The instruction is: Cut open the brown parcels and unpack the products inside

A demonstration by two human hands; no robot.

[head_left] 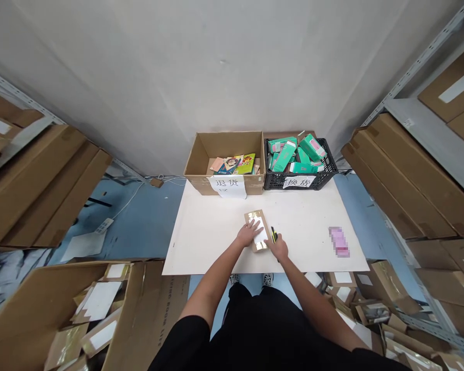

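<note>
Small taped parcel lies on the white tabletop, near side, about midway between left and right, slightly askew. White label face up; shiny tape at the far and near ends.

Left hand on the parcel from the left: fingers open, spread over its upper face, not wrapped round it. Right hand just right of the parcel, fingers closed on a slim black-and-yellow tool; perhaps a cutter, too small to be sure. Thumb side of that hand at the parcel's right edge; contact likely, not certain.

Step in hand, as I judge it: parcel being steadied, tool held beside it. Next move seems to call for firm left-hand pressure, left fingers clear of the tool's tip, and a controlled right wrist.

Farther right on the tabletop, a pixelated pink item, detail lost. Far side, left: open cardboard box with colourful flat packs. Beside it, right: black crate heaped with green cartons. Handwritten paper sign on each front.

Beyond the near left corner, a big open carton holds more labelled parcels.
</note>
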